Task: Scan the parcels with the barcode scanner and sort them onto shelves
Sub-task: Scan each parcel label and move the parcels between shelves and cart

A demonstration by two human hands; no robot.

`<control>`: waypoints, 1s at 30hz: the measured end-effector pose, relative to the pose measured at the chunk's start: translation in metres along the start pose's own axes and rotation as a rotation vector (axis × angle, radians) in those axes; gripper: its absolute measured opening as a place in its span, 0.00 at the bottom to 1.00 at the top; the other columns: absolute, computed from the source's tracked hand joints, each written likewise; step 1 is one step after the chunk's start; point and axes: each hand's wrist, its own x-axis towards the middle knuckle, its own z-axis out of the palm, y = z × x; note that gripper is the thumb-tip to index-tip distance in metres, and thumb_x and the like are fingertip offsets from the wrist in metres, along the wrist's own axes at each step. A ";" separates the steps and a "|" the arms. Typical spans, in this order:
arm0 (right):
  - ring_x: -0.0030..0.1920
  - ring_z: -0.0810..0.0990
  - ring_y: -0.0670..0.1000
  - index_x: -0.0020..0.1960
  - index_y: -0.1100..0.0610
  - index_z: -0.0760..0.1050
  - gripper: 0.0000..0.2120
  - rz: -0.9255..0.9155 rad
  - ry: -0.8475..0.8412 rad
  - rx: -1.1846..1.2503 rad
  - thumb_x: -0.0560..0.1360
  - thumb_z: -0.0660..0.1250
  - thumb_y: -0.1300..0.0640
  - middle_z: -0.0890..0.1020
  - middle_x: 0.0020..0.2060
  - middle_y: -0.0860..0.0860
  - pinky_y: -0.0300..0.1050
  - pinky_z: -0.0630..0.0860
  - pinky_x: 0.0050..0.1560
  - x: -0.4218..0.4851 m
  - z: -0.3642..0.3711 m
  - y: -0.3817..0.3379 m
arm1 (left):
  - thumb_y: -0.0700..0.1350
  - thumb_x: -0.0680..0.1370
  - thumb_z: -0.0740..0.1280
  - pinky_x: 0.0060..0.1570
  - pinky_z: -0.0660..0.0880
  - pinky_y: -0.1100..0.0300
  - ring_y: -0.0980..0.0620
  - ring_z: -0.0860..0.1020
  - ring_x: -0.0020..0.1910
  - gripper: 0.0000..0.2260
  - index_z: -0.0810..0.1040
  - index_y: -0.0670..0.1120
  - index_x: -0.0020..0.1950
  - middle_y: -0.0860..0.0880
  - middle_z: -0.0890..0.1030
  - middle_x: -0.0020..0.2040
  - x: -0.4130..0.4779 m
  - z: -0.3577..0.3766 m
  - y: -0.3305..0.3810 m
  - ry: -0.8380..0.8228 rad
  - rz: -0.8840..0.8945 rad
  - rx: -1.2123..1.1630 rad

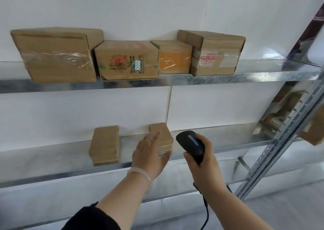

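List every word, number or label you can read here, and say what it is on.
Nothing is sharp enough to quote.
printed box: red emblem and dark marks, blurred.
right box: red-and-white sticker, characters too small to read.
scanner: no text, only a lit strip.

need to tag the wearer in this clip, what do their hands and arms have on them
The left hand wears a pale translucent bangle at the wrist; a black sleeve covers that arm near the elbow. The right hand and forearm show no jewellery or sleeve.
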 end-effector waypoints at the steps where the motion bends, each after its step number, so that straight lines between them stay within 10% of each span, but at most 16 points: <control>1: 0.42 0.77 0.46 0.65 0.35 0.63 0.25 0.007 0.003 -0.009 0.76 0.68 0.55 0.75 0.53 0.34 0.43 0.74 0.40 0.006 0.000 0.005 | 0.63 0.79 0.60 0.74 0.58 0.51 0.48 0.53 0.79 0.32 0.52 0.58 0.80 0.51 0.54 0.81 0.007 0.005 0.001 -0.010 -0.005 0.002; 14: 0.46 0.76 0.45 0.66 0.36 0.61 0.24 0.114 -0.063 -0.075 0.76 0.67 0.53 0.73 0.54 0.33 0.46 0.76 0.43 0.119 0.039 0.052 | 0.61 0.80 0.59 0.74 0.56 0.51 0.48 0.48 0.80 0.33 0.47 0.58 0.80 0.51 0.47 0.81 0.120 0.058 -0.026 -0.192 -0.149 -0.006; 30: 0.54 0.76 0.40 0.64 0.37 0.61 0.26 0.119 -0.295 -0.078 0.75 0.70 0.56 0.75 0.57 0.38 0.27 0.71 0.49 0.199 0.053 0.108 | 0.68 0.73 0.65 0.71 0.62 0.48 0.43 0.48 0.79 0.46 0.41 0.56 0.80 0.48 0.38 0.81 0.187 0.118 -0.010 -0.203 -0.533 0.042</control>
